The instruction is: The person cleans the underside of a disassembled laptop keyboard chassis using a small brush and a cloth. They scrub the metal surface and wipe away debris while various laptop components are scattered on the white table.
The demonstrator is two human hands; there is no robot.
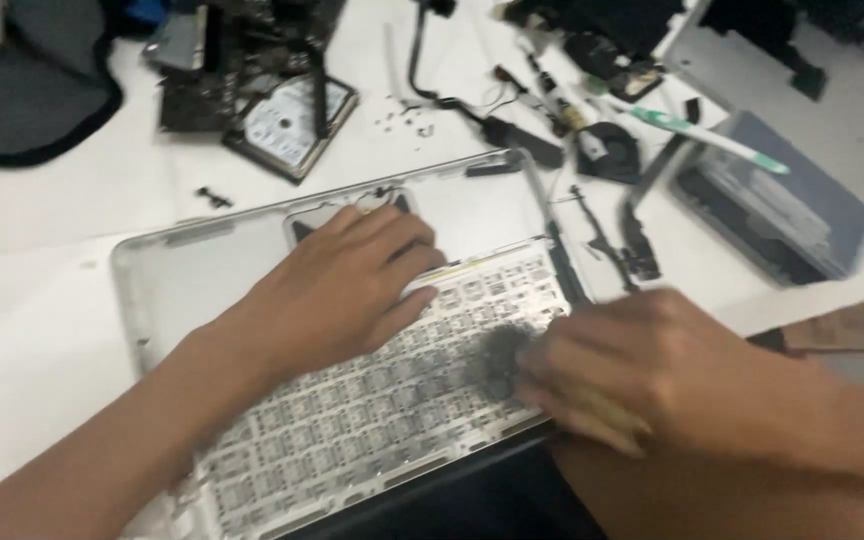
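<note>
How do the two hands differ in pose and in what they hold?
The left hand lies flat and open, fingers spread, pressing on the laptop shell; the right hand is curled around a brush. The left hand holds nothing; the right hand grips the brush, its dark bristles on the keyboard underside. The left hand looks sharp; the right hand is blurred. Both are bare and over the same shell.

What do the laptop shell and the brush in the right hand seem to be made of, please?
The laptop shell looks like matte silver metal, probably aluminium: an even grey sheen with thin, crisp edges. The brush in the right hand seems to have soft dark bristles on a pale, perhaps wooden handle; motion blur leaves that open.
</note>
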